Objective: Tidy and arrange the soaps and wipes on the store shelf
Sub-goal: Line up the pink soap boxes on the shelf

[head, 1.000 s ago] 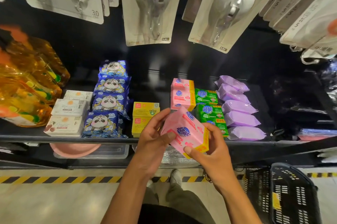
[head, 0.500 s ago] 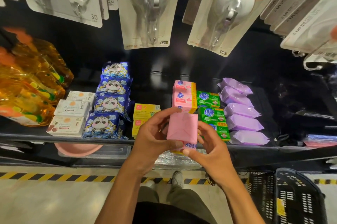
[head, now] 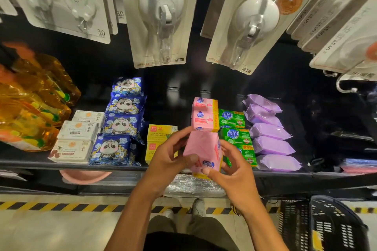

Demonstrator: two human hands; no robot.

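Grip of left hand and right hand clamps the pink soap pack between them, at the shelf front.

On the shelf, 4 panda wipes lie left of the stacked soaps, 5 wipe packs right of them; a basket stands below right.

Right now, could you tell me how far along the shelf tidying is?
Looks done: the purple wipe packs, panda wipe packs and green soap boxes lie in rows. In hand: the left hand and right hand both grip a pink soap pack in front of the shelf. Left: placing it, probably with the pink soap stack.
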